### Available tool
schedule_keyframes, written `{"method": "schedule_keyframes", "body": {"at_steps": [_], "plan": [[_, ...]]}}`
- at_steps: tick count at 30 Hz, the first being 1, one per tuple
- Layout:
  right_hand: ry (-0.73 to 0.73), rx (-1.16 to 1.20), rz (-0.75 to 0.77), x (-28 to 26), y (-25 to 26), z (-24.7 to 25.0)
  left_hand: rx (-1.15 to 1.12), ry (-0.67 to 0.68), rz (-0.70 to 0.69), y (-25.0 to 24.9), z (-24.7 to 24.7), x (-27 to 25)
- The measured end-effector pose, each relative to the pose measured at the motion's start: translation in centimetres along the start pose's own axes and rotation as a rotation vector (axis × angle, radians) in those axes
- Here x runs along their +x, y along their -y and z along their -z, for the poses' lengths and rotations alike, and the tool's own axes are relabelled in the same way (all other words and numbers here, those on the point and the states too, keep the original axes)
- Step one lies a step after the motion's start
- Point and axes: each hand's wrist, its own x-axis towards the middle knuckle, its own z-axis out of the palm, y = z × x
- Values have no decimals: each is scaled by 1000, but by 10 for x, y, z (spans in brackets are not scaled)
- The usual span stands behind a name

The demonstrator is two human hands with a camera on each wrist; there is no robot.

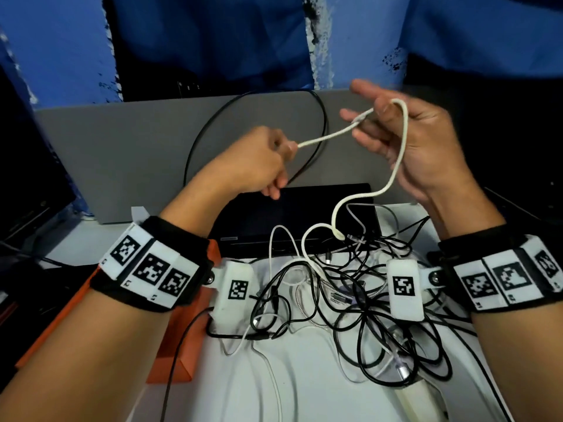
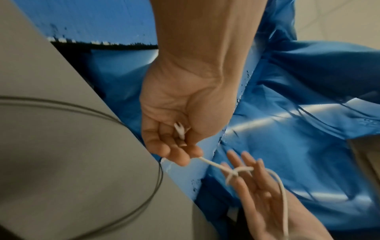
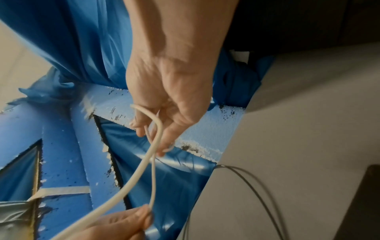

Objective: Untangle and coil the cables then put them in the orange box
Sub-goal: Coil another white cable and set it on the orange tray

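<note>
A thick white cable (image 1: 335, 135) stretches in the air between my hands. My left hand (image 1: 291, 146) pinches it near one end, and its white plug (image 2: 180, 129) lies in the left palm (image 2: 191, 154). The cable loops over the thumb and fingers of my right hand (image 1: 374, 117), which holds the loop with fingers spread (image 3: 156, 129). From there it hangs down into a tangle of black and white cables (image 1: 350, 300) on the table. The orange box (image 1: 179, 345) sits at the left, mostly hidden under my left wrist.
A black flat device (image 1: 304, 208) lies behind the tangle. A grey panel (image 1: 122, 147) stands at the back with a black cable loop (image 1: 195, 147) across it. The white tabletop (image 1: 304, 391) extends toward me. Dark equipment sits at both sides.
</note>
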Motion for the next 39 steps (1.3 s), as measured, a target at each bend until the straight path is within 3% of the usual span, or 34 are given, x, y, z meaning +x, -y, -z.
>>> {"method": "schedule_keyframes", "body": {"at_steps": [2,5,10,15,19,25,32,36,39], "plan": [[38,-69,-76,-3,1,7,28,-119,5,3,9,3],[25,-89,-66,-3,2,12,120,-150,-27,-2,7,-2],[24,25,0,0,-10,-2,-113,210,-16,-22,-10,-17],[78,340,-91,-3,-20,-23,-367,146,-14,-26,-18,-7],[142,356,-166,-8,-15,-22,-693,282,-97,-19,-10,-5],[189,-53,-89,-4,-10,1,-605,86,-103,-6,2,-2],[252,-447,126,-2,-14,20,-839,-221,77,-6,9,1],[63,-369,39,1,-12,44,-987,-394,132,9,20,7],[-92,-356,-33,10,-10,69,-985,-330,7,23,30,7]]}}
